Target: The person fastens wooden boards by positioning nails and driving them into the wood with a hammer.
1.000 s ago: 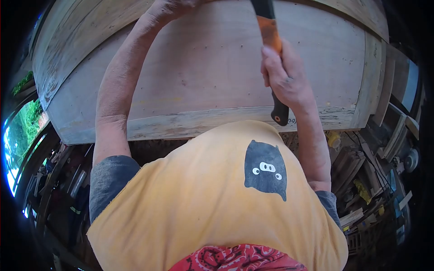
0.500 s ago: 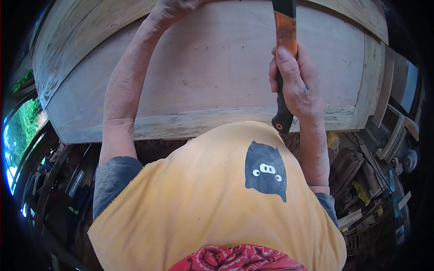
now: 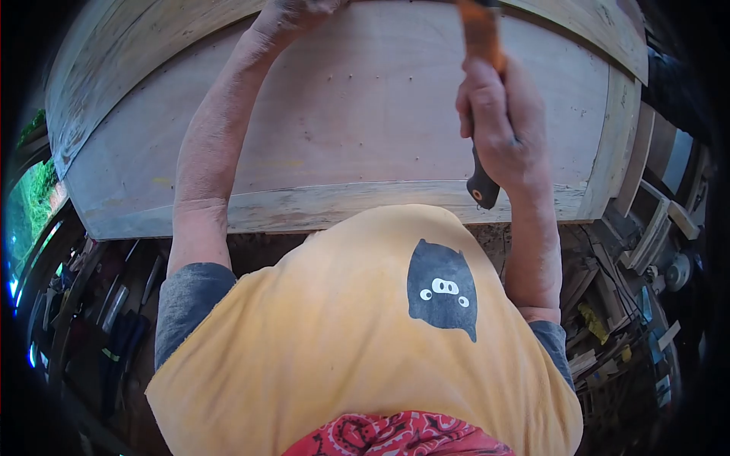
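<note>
My right hand (image 3: 502,125) is wrapped round the grip of a hammer (image 3: 480,34) with an orange shaft and a black butt end. The hammer's head lies beyond the top edge of the view, and the shaft is smeared by motion. Below them is a pale wooden panel (image 3: 365,129) with rows of small nail marks, framed by a plank (image 3: 327,205) along its near edge. My left hand (image 3: 304,9) is at the far side of the panel, cut off by the top edge; its fingers are hidden.
Wider boards (image 3: 152,53) border the panel at the far left and right. Offcuts and scrap wood (image 3: 601,289) lie to the right below the panel, near a round metal disc (image 3: 679,271). Dark clutter (image 3: 114,327) fills the lower left. My body is close against the near edge.
My right hand and the hammer have shifted, with the butt end moving up and slightly right and the shaft now blurred. My left hand has stayed about where it was.
</note>
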Action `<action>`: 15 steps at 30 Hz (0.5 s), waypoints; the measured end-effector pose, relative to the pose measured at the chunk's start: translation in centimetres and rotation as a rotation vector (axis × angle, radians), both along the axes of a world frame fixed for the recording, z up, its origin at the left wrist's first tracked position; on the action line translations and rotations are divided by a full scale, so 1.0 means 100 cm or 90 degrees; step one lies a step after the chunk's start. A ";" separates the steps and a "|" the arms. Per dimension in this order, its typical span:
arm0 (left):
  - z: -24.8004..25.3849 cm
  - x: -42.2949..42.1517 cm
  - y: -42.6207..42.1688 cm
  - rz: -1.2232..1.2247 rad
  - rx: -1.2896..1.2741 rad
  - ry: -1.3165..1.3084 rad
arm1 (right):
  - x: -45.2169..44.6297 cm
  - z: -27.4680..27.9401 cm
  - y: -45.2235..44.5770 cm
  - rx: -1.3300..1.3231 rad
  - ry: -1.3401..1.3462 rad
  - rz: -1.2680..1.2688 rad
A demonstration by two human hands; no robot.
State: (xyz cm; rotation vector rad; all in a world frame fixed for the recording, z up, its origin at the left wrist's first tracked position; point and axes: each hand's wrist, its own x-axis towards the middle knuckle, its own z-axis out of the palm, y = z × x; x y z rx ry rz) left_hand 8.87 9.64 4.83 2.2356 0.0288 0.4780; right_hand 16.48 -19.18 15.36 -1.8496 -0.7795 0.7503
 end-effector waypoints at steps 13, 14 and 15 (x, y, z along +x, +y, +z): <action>0.001 -0.002 0.003 -0.019 0.010 0.000 | 0.002 0.011 0.005 0.014 -0.039 -0.039; 0.000 -0.002 0.004 -0.017 0.001 0.008 | 0.002 0.006 0.004 -0.016 -0.083 -0.012; 0.000 -0.002 0.004 -0.015 -0.008 0.015 | 0.004 -0.005 0.003 -0.046 -0.127 0.014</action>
